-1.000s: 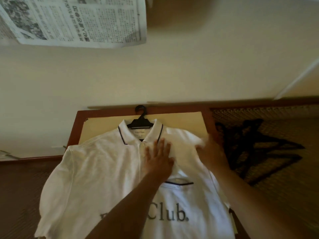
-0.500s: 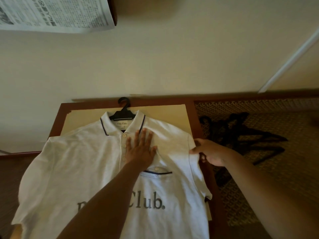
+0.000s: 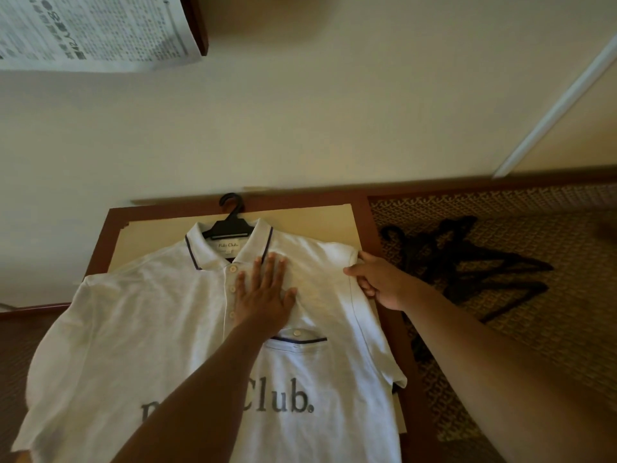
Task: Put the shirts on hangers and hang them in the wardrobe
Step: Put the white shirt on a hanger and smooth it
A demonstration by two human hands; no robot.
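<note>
Lettering reading "Club." is showing nearest on the white shirt (image 3: 140, 329), which is lying face up on a table (image 3: 103, 235). Farther up, the left hand (image 3: 263, 295) is pressing flat, fingers straight, on the chest above the pocket, while the right hand (image 3: 380, 279) is pinching the right shoulder seam. Beyond, a black hanger (image 3: 230, 222) is sitting inside the collar, hook toward the wall. More hangers (image 3: 467, 262) are lying right on the mat.

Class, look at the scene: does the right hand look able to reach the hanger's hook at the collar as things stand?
Probably yes. The hook of the hanger sticks out bare above the collar of the white shirt, with nothing over it. The right hand would first have to let go of the shoulder seam it pinches; the left hand presses the chest.
</note>
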